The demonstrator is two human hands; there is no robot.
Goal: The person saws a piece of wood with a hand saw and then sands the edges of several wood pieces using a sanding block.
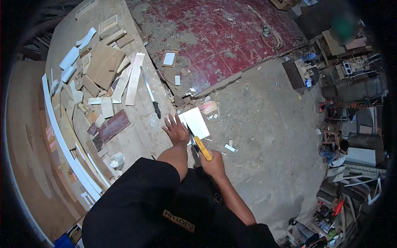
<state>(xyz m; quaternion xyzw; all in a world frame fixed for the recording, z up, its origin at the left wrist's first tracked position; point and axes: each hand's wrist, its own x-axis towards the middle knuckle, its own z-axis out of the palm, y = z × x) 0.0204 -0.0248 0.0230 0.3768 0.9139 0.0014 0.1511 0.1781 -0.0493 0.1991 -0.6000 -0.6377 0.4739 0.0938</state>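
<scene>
My right hand (pixel 213 164) is wrapped round the yellow handle of a handsaw (pixel 202 148). The saw's dark blade lies along the near left side of a white board (pixel 197 123), which juts past the workbench edge. My left hand (pixel 178 131) rests with fingers spread on the bench side of the board, beside the blade. Part of the board is hidden under that hand, and how deep the blade sits in it cannot be made out. Farther up the bench lies a long thin metal blade with a black handle (pixel 156 109).
Wood offcuts (pixel 103 64) and a dark red block (pixel 114 126) cover the wooden workbench (pixel 140 136). A clear plastic cup (pixel 117 160) stands nearby. Scraps litter the concrete floor (pixel 256 136). Red tiles (pixel 215 41) lie beyond. A person (pixel 341 155) sits at right among clutter.
</scene>
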